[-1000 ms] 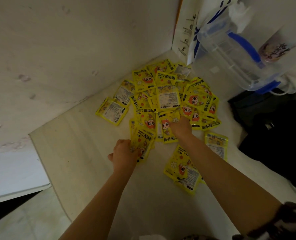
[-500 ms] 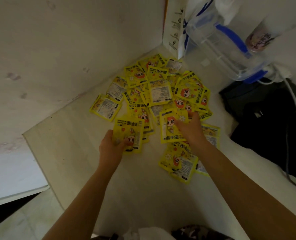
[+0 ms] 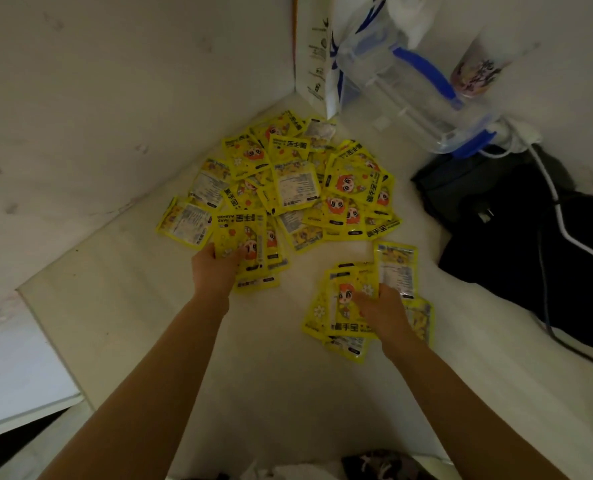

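Hand-warmer packets point(image 3: 289, 188): gripping a bundle point(image 3: 250, 244) in the left hand point(image 3: 214, 271), laying one packet point(image 3: 348, 306) pinched by the right hand point(image 3: 386, 315) onto the stack point(image 3: 345, 348) beneath it, apparently sorting.

A heap of packets point(image 3: 288, 181) lies on the table point(image 3: 132, 306), close to the corner of the walls. The left hand point(image 3: 215, 271) holds a packet point(image 3: 243, 237) at the heap's near edge. Nearer the person and to the right lies a smaller stack point(image 3: 322, 317), whose top packet point(image 3: 348, 306) the right hand point(image 3: 381, 310) holds. A plastic container point(image 3: 409, 91) stands behind the heap to the right, and a bag point(image 3: 530, 244) lies to the right of the heap.
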Available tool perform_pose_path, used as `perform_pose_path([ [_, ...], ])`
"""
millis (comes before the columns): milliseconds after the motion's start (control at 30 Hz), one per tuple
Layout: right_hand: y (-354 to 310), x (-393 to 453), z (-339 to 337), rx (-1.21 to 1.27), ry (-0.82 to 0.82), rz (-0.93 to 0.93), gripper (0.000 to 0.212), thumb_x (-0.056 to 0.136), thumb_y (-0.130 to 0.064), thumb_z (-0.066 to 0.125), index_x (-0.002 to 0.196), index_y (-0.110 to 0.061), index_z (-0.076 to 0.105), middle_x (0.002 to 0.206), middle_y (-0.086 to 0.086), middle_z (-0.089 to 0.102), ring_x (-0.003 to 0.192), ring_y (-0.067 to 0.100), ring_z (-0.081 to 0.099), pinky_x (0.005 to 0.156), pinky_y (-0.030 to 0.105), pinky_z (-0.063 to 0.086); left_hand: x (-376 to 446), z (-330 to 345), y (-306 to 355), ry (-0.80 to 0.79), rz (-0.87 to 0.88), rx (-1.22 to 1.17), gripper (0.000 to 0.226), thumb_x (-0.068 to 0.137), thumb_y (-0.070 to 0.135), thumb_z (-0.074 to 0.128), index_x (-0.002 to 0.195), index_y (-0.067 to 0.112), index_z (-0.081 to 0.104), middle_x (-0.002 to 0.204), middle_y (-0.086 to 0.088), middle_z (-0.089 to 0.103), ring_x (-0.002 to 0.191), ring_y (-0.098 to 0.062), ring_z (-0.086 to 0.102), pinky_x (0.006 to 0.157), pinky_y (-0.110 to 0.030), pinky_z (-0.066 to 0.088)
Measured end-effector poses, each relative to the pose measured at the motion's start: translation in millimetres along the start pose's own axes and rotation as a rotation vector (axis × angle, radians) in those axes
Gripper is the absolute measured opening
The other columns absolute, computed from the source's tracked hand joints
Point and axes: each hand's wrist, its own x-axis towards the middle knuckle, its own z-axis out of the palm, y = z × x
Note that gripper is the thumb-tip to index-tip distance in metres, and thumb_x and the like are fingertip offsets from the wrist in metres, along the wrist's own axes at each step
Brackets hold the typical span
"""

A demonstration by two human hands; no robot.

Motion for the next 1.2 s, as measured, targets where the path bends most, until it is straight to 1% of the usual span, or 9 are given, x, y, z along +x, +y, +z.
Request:
perform_pose_path([
  [100,6,2,7,-0.055,0.025,0.014,0.027,0.088,-0.037,0.061,0.103,-0.015,0.067,0.096,0.009,0.069,0.092,0.029,0.065,0.084,0.043,0.055,3,8,2,0.035,-0.036,0.034,0.018,0.08,0.018,0.073,0.073,0.026,0.059,0.083,-0.002,0.066,0.084,-0.025,0.064,0.082,-0.051,0.056],
  [300,-1,5,14,-0.145,0.028,-0.012,0.036,0.086,-0.033,0.063,0.112,-0.008,0.063,0.107,0.011,0.068,0.099,0.029,0.063,0.088,0.04,0.053,2,20,1,0.026,-0.061,0.072,0.011,0.079,0.022,0.074,0.083,0.017,0.065,0.087,-0.007,0.069,0.088,-0.03,0.068,0.078,-0.047,0.058],
  [400,-6,6,18,-0.149,0.02,-0.051,0.025,0.087,-0.027,0.063,0.103,-0.008,0.066,0.096,0.009,0.068,0.09,0.028,0.064,0.075,0.033,0.049,1,24,3,0.031,-0.058,0.067,0.009,0.081,0.019,0.073,0.083,0.016,0.064,0.084,-0.007,0.068,0.088,-0.031,0.068,0.075,-0.044,0.057],
  [500,-11,7,22,-0.159,0.003,-0.076,0.017,0.087,-0.025,0.064,0.098,-0.012,0.067,0.083,0.002,0.064,0.081,0.026,0.061,0.072,0.034,0.048,-1,25,5,0.046,-0.064,0.048,0.011,0.08,0.018,0.073,0.087,0.012,0.068,0.084,-0.01,0.069,0.086,-0.032,0.069,0.074,-0.046,0.058],
  [600,-13,8,23,-0.136,-0.007,-0.079,0.015,0.086,-0.027,0.065,0.089,-0.012,0.065,0.073,-0.001,0.06,0.068,0.02,0.056,0.067,0.032,0.045,-2,24,3,0.075,-0.063,0.04,0.01,0.079,0.019,0.075,0.077,0.015,0.066,0.078,-0.007,0.067,0.082,-0.03,0.068,0.073,-0.046,0.057],
  [700,-14,8,22,-0.115,-0.01,-0.085,0.025,0.084,-0.03,0.067,0.097,-0.009,0.065,0.087,0.005,0.066,0.079,0.025,0.063,0.072,0.035,0.05,-3,22,4,0.08,-0.077,0.023,0.016,0.079,0.019,0.075,0.069,0.019,0.062,0.072,-0.003,0.064,0.076,-0.026,0.064,0.068,-0.04,0.057],
  [867,-19,7,19,-0.081,-0.05,-0.096,0.027,0.086,-0.029,0.066,0.106,-0.013,0.062,0.1,0.005,0.068,0.09,0.024,0.065,0.083,0.044,0.055,-3,20,5,0.11,-0.084,0.017,0.018,0.075,0.019,0.078,0.066,0.022,0.063,0.073,-0.002,0.067,0.08,-0.027,0.068,0.074,-0.046,0.059],
  [1000,-19,5,17,-0.06,-0.077,-0.107,0.03,0.087,-0.029,0.065,0.111,-0.012,0.059,0.105,0.006,0.066,0.094,0.025,0.064,0.085,0.044,0.054,-1,21,8,0.102,-0.074,0.021,0.016,0.075,0.018,0.078,0.069,0.021,0.063,0.077,-0.004,0.067,0.081,-0.027,0.068,0.075,-0.046,0.058],
  [1200,-15,5,10,-0.036,-0.07,-0.087,0.028,0.087,-0.027,0.065,0.111,-0.013,0.059,0.106,0.006,0.067,0.095,0.024,0.065,0.086,0.046,0.054,1,28,10,0.072,-0.081,0.049,0.014,0.077,0.021,0.077,0.083,0.013,0.066,0.084,-0.007,0.068,0.086,-0.03,0.068,0.073,-0.041,0.055],
])
